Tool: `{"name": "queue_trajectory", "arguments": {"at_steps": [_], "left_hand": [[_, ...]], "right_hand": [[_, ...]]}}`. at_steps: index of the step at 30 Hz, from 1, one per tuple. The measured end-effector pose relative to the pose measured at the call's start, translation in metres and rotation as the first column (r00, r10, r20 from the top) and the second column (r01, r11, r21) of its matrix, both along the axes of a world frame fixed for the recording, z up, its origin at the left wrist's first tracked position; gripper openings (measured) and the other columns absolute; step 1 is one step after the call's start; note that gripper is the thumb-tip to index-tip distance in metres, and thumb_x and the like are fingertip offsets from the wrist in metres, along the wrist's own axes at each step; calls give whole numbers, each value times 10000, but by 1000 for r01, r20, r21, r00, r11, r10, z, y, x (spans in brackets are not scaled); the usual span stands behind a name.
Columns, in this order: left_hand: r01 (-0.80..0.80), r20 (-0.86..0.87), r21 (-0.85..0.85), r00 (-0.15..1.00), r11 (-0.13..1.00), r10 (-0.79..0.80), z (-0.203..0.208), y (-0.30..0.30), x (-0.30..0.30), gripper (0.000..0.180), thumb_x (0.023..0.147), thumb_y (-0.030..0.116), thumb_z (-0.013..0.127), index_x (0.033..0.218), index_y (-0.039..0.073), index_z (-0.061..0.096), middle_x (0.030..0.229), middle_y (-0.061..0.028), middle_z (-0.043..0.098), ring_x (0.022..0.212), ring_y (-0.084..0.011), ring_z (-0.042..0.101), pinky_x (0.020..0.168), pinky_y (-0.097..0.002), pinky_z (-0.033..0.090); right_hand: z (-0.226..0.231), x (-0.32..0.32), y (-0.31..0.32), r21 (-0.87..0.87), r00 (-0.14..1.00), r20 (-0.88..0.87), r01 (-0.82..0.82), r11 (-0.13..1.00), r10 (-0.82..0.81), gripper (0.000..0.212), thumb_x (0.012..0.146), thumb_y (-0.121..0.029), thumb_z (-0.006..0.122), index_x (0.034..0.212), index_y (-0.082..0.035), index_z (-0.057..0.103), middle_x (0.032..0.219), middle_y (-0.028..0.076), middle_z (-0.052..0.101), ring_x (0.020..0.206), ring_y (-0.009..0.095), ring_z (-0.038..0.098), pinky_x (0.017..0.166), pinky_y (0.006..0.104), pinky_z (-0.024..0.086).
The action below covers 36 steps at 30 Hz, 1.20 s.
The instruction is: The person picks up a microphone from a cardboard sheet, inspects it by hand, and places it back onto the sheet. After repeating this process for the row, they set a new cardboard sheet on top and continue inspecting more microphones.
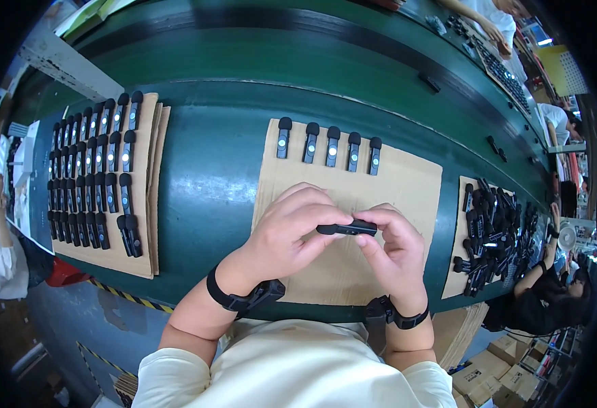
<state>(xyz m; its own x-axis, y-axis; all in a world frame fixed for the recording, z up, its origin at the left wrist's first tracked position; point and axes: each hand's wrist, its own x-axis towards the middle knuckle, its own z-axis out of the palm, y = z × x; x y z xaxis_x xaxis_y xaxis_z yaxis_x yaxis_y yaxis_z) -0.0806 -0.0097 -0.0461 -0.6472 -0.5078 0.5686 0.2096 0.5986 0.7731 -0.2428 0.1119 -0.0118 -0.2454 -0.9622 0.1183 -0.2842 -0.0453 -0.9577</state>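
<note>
Between my two hands, a small black clip-on wireless microphone (356,229) is held level over a brown cardboard sheet (325,272). My left hand (297,224) pinches its dark rounded foam end, and my right hand (395,238) grips the opposite end between thumb and fingers. Beyond my hands, a row of several similar black microphones (332,147) lies along the far edge of the sheet. They point away from me with foam tips outward, and each shows a small bright round spot.
At left, stacked cardboard (150,204) carries several neat rows of microphones (94,163). A jumbled heap of microphones (492,231) covers another cardboard sheet at right. The green bench (206,177) runs beneath everything. A grey metal post (74,64) stands far left. Other people work around the bench.
</note>
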Motion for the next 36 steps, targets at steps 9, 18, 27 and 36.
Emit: {"name": "queue_trajectory", "arguments": {"at_steps": [9,18,27,36], "left_hand": [[35,55,395,997,918,-62,1,4,8,289,831,92,739,1078,-5,626,1015,-102,649,944,-201,614,865,-348,498],[105,2,527,992,843,-125,-6,4,4,257,903,54,656,1138,-23,586,1066,-98,628,958,-165,606,878,-318,495],[39,149,490,981,871,-128,-6,9,-4,263,867,69,696,1099,3,592,1036,-107,640,941,-197,641,863,-343,509],[-88,441,24,895,996,69,-13,6,-4,271,821,131,713,1050,41,598,1049,-141,635,979,-339,606,855,-408,495]], "right_hand": [[-1,-3,-3,-258,930,-353,4,966,-98,274,768,-15,770,1010,-8,641,867,107,647,744,231,605,677,304,489],[2,-4,-8,-177,956,-294,-42,983,-12,309,786,-32,767,1055,-9,617,970,117,605,865,224,595,752,308,491],[7,-8,-12,38,930,-344,-125,991,131,298,812,23,701,1097,-18,624,977,91,603,838,150,588,746,272,502],[-10,-89,-40,226,884,-466,153,962,-31,251,843,-10,691,1084,1,621,903,59,614,774,119,565,714,246,493]]}}
